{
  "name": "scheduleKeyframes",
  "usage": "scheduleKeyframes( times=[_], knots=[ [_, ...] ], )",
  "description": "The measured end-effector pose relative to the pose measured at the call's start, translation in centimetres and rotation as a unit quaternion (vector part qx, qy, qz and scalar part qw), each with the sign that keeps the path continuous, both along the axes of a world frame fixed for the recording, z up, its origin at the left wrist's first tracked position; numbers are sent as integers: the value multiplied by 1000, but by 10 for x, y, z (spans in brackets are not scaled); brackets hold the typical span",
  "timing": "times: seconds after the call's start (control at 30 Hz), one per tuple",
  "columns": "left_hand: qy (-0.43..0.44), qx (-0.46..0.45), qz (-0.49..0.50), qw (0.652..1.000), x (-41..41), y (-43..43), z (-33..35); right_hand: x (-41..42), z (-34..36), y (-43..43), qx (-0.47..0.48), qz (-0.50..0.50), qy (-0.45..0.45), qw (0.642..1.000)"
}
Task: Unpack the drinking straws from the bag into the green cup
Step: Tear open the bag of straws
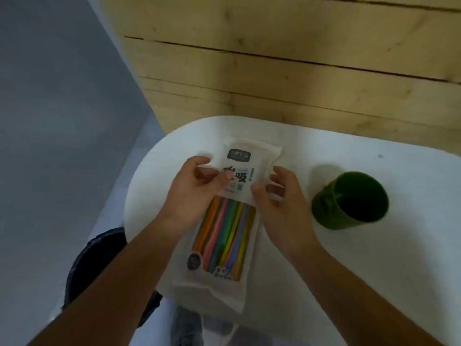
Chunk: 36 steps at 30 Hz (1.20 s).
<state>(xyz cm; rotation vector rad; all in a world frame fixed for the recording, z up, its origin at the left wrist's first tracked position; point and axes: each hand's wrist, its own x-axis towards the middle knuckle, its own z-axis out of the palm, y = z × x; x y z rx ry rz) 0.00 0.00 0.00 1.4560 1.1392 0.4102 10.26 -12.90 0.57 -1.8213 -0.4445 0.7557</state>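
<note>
Plastic bag (225,221) unopened, straws (224,236) inside | left hand (192,193) pinched bag, right hand (279,203) loosely spread beside it | risk: abrupt tear could scatter straws off table (374,270); green cup (349,201) empty.

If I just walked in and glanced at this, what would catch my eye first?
Probably the bright, many-coloured straws showing through the white bag at the middle of the white table, with the left hand and right hand at either side of it. Next, the dark green cup, standing to the right of the bag.
</note>
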Motion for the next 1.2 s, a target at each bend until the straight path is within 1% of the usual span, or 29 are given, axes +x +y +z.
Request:
scheduleKeyframes(
  times=[0.1,0.17,0.23,0.4,0.5,0.6,0.67,0.77,0.87,0.93,1.0,1.07,1.13,1.2],
  knots=[
    [-53,-30,27,998,2,1,-7,4,-10,3,23,-5,2,1000],
    [-75,-50,37,995,4,3,-9,7,-17,2,54,-1,0,999],
    [-88,-51,39,994,7,4,-10,9,-19,0,68,10,-19,997],
    [-71,-11,-3,997,16,6,-3,12,-13,-6,79,12,-69,994],
    [-81,2,-24,996,14,-3,9,8,2,-11,95,16,-97,991],
    [-134,-9,-31,991,8,-22,33,0,30,-25,122,23,-109,986],
    [-160,3,-40,986,4,-33,50,-1,48,-36,122,21,-124,985],
    [-187,25,-71,980,-5,-55,75,-2,75,-60,156,1,-171,973],
    [-195,70,-111,972,-11,-78,92,1,101,-87,193,-8,-204,960],
    [-191,107,-133,967,-13,-93,100,4,113,-106,202,-13,-194,960],
    [-206,127,-142,960,-12,-106,106,5,119,-124,216,-27,-187,958],
    [-217,171,-125,953,-9,-117,110,3,119,-136,238,-51,-205,948],
    [-192,264,-73,942,-8,-127,114,-4,117,-145,254,-68,-254,931],
    [-161,331,-30,929,-10,-139,115,-10,112,-150,281,-70,-281,915]
  ],
)
